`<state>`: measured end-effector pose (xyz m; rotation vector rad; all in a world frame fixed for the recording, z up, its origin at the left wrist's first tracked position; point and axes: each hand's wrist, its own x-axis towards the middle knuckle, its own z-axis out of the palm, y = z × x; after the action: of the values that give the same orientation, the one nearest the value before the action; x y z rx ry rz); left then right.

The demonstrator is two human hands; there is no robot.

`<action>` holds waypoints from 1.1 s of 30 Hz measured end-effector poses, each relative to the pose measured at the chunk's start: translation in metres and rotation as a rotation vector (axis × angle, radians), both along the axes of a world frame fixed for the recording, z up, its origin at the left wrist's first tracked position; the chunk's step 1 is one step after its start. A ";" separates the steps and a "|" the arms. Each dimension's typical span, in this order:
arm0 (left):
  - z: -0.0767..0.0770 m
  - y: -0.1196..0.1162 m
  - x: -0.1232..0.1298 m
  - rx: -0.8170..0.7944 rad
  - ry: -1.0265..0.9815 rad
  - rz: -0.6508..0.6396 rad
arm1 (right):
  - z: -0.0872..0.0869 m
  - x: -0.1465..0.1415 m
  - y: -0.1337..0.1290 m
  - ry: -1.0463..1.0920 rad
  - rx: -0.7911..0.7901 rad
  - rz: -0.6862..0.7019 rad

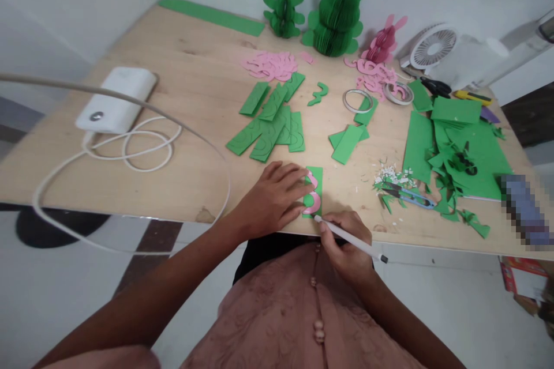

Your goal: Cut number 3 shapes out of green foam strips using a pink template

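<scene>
My left hand (277, 199) lies flat with spread fingers, its fingertips pressing a pink curvy paper cutout (314, 204) onto a green paper strip (318, 174) near the table's front edge. In my right hand (348, 245) is a white pen (352, 238), its tip at the lower end of the cutout. Beyond my left hand lies a pile of green paper strips (268, 132), several with curved outlines drawn on them. A green curvy cutout (319, 94) and more green pieces (347, 144) are farther off.
Pink cutouts (272, 64), honeycomb paper figures (337, 17) and a small fan (434, 46) stand toward the back. On the right are thread snips (409, 193), paper scraps and green sheets (493, 155). A power bank (116, 98) with a looping white cable sits left.
</scene>
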<state>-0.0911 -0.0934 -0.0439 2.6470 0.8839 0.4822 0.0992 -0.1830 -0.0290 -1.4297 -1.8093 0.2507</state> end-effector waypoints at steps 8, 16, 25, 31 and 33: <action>0.001 0.000 0.000 -0.009 0.008 0.002 | -0.001 0.004 -0.002 0.005 -0.013 -0.009; 0.000 0.000 0.000 0.010 0.003 0.005 | -0.002 0.006 -0.003 0.008 -0.039 -0.018; -0.001 0.000 0.001 0.007 0.009 0.006 | -0.004 0.006 -0.004 0.030 -0.071 -0.037; -0.001 0.000 0.000 -0.002 0.014 0.007 | -0.003 0.006 -0.003 0.010 -0.053 -0.050; -0.001 -0.001 0.000 -0.003 0.012 0.009 | -0.003 0.006 -0.003 0.009 -0.047 -0.051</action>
<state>-0.0906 -0.0940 -0.0445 2.6466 0.8998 0.4674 0.1057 -0.1859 -0.0318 -1.5030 -1.7682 0.2745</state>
